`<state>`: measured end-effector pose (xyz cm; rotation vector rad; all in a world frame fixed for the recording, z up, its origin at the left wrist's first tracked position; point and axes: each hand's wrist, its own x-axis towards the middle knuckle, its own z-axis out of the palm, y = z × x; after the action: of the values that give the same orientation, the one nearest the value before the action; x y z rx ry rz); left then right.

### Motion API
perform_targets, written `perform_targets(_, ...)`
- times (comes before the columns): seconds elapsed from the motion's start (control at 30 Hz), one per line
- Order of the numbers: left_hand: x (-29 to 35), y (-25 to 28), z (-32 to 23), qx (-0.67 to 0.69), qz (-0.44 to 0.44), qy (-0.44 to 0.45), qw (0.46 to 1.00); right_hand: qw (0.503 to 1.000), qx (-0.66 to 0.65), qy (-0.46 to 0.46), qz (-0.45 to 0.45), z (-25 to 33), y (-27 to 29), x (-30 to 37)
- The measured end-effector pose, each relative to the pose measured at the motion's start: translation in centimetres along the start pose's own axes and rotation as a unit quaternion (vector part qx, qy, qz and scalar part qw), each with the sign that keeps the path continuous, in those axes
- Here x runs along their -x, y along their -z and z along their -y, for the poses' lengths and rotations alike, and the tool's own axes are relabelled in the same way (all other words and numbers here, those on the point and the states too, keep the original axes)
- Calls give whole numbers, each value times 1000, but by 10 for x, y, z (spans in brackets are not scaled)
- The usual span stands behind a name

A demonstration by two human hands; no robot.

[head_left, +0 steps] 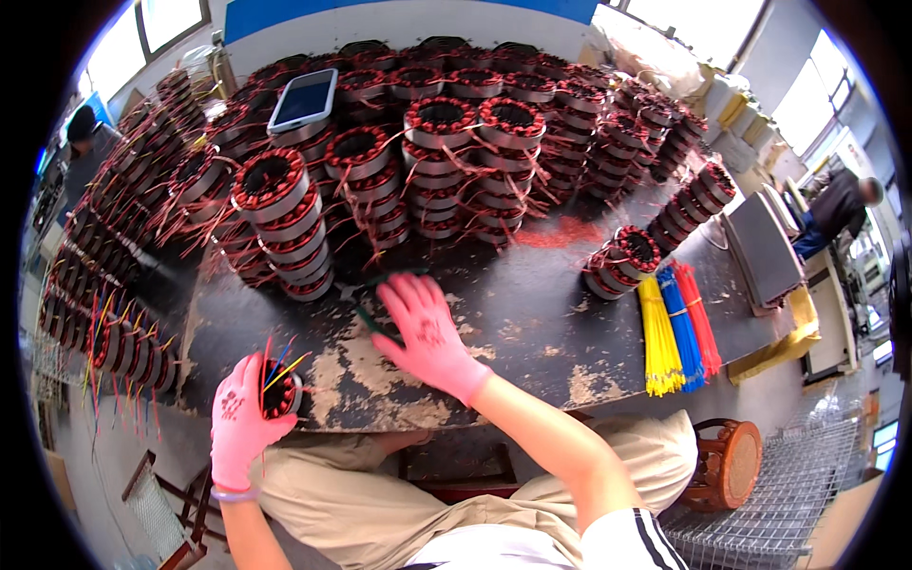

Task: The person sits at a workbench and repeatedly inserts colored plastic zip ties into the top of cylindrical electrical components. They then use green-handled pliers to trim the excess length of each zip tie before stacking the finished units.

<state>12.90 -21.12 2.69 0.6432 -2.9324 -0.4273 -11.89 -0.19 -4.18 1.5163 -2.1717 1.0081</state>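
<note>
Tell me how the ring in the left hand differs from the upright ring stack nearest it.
The ring has yellow, blue and red wires poking out; the stack shows no yellow or blue ones. The ring appears single; the stack piles up several. The left hand holds the ring; no hand touches the stack. Both show red windings around a dark centre.
</note>
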Motion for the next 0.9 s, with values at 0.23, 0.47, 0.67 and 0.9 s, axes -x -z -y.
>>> perform_targets(0.23,8,0,2,-17,4,10,1000,915,-108,188,339,-3,96,85)
perform_targets(0.47,-5,0,-8,-14,22,22,999,981,76,29,177,-162,118,37)
perform_targets(0.67,13,0,-2,-26,-14,72,997,971,-13,88,222,-83,125,60)
perform_targets(0.9,25,61,-13,29,-65,46,996,976,-43,26,212,-58,138,89)
